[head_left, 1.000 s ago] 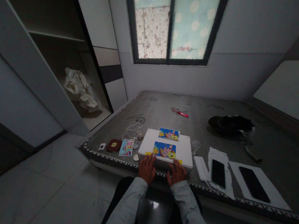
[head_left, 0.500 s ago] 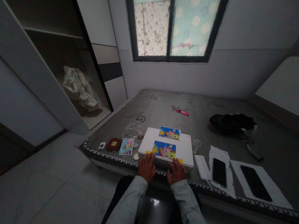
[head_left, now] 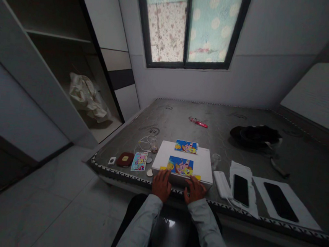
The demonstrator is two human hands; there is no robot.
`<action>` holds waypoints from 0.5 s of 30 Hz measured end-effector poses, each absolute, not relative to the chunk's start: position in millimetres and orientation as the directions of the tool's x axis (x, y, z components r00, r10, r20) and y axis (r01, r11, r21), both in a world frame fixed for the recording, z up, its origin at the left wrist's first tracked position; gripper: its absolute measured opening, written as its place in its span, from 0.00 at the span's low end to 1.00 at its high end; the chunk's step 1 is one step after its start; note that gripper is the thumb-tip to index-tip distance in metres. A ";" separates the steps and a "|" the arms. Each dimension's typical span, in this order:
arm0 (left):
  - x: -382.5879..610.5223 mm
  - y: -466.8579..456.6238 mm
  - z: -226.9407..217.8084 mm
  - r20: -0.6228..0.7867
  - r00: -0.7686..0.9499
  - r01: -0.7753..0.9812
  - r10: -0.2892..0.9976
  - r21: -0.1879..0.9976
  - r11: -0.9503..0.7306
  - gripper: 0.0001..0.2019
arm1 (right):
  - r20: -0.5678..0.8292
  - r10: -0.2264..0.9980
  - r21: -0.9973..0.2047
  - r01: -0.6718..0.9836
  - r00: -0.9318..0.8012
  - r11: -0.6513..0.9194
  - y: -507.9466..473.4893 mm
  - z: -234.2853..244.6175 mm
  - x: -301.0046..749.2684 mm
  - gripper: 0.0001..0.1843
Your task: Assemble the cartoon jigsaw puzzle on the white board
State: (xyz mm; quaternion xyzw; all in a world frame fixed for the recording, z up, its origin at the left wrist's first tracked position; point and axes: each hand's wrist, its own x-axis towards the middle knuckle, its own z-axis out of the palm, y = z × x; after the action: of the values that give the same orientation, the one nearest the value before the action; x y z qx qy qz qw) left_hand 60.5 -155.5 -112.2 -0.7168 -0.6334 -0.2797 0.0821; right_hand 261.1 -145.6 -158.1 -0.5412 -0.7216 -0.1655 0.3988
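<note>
My left hand point(head_left: 161, 184) and my right hand point(head_left: 194, 190) lie with fingers spread on the near edge of a flat white box point(head_left: 203, 169). Neither hand holds anything. A cartoon picture card point(head_left: 180, 166) lies on the box just beyond my fingers, with yellow tape strips point(head_left: 197, 177) at its near edge. A smaller cartoon picture point(head_left: 186, 146) sits at the box's far edge. Left of the box lie a small sticker card point(head_left: 139, 161) and a white cable point(head_left: 144, 143).
All this lies on a bare grey mattress point(head_left: 211, 114). To the right are a white charger point(head_left: 221, 184), a clear cup point(head_left: 215, 161) and two black phones point(head_left: 241, 190) on white sheets. Further back lie a black cap point(head_left: 255, 134) and a red tube point(head_left: 198, 122).
The view has tilted slightly as my head shifted. My hands stay on the box's near edge, and nothing on the mattress has visibly moved.
</note>
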 end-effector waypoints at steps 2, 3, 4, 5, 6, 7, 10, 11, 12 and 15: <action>60.1 -155.5 -112.3 0.506 0.042 0.954 0.862 0.235 -0.184 0.30 | 0.756 0.648 -0.200 0.911 -0.091 0.361 -146.2 -157.4 260.7 0.19; 59.9 -155.4 -112.3 0.505 0.043 0.955 0.862 0.234 -0.184 0.30 | 0.756 0.648 -0.203 0.910 -0.089 0.362 -146.4 -157.2 260.5 0.19; 59.8 -155.3 -112.2 0.504 0.044 0.955 0.862 0.233 -0.184 0.30 | 0.756 0.648 -0.206 0.909 -0.087 0.362 -146.6 -157.1 260.4 0.19; 59.7 -155.2 -112.2 0.503 0.045 0.955 0.863 0.232 -0.185 0.30 | 0.756 0.649 -0.208 0.909 -0.085 0.361 -146.7 -157.1 260.3 0.19; 59.7 -155.1 -112.1 0.501 0.047 0.955 0.864 0.231 -0.186 0.30 | 0.756 0.650 -0.210 0.909 -0.084 0.361 -146.8 -157.3 260.3 0.19; 59.7 -155.0 -112.1 0.499 0.049 0.955 0.865 0.230 -0.186 0.30 | 0.755 0.650 -0.211 0.908 -0.083 0.361 -146.9 -157.6 260.4 0.19; 59.6 -155.0 -112.7 0.495 0.051 0.956 0.867 0.226 -0.185 0.30 | 0.752 0.654 -0.212 0.908 -0.085 0.361 -146.8 -159.0 260.6 0.20; 59.6 -155.1 -113.0 0.494 0.051 0.957 0.868 0.224 -0.184 0.30 | 0.751 0.655 -0.210 0.909 -0.087 0.361 -146.8 -159.6 260.6 0.20; 59.6 -155.2 -113.5 0.494 0.050 0.958 0.868 0.223 -0.182 0.31 | 0.749 0.656 -0.206 0.910 -0.089 0.360 -146.7 -160.0 260.6 0.20; 59.7 -155.6 -114.8 0.493 0.050 0.960 0.868 0.216 -0.178 0.32 | 0.748 0.656 -0.192 0.915 -0.097 0.354 -146.4 -160.8 260.7 0.19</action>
State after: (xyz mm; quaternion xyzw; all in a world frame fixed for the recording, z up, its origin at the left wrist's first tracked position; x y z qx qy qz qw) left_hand 59.7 -155.6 -114.8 -0.7193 -0.6355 -0.2672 0.0857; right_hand 260.7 -146.4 -160.8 -0.5440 -0.7223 -0.1640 0.3944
